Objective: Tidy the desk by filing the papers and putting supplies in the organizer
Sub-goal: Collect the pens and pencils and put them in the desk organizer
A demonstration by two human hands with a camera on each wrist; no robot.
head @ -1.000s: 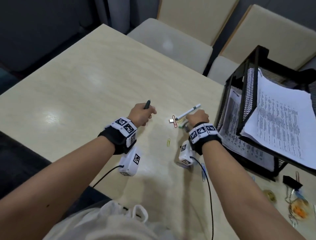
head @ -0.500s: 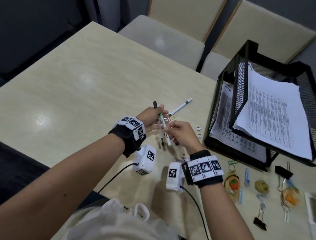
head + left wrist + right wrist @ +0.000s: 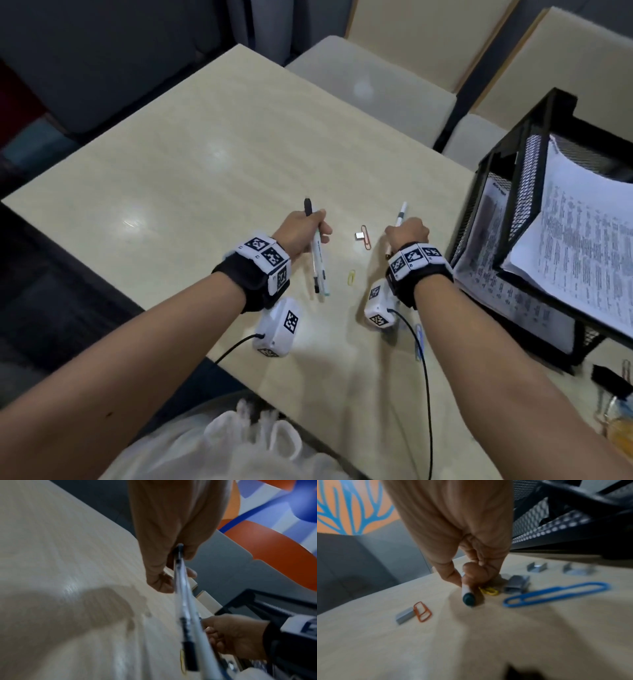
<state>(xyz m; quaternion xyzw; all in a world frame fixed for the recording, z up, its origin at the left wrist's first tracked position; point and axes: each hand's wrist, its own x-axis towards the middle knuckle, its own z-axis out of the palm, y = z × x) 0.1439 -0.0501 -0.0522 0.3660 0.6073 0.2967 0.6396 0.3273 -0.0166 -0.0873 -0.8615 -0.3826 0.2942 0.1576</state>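
Observation:
My left hand point(image 3: 313, 229) grips a bundle of pens point(image 3: 318, 260) above the table, a black tip sticking out past the knuckles; the same pens point(image 3: 182, 595) run down the left wrist view. My right hand point(image 3: 402, 233) is curled round a white pen point(image 3: 401, 214) that lies on the table beside the black mesh organizer point(image 3: 513, 178). In the right wrist view thumb and fingers pinch this pen point(image 3: 467, 596) near its dark teal cap. Printed papers point(image 3: 582, 240) fill the organizer's upper tray.
Between my hands lie an orange paper clip point(image 3: 367, 238), a staple block point(image 3: 359, 235) and a yellow paper clip point(image 3: 351, 277). A blue paper clip point(image 3: 556, 595) and more staple blocks point(image 3: 516, 583) lie by the organizer. Binder clips point(image 3: 611, 377) sit at the right edge. Chairs stand behind the table.
My hands were together with the right passing a pen to the left. They have parted; the left keeps the pens, the right has reached out and taken hold of the white pen.

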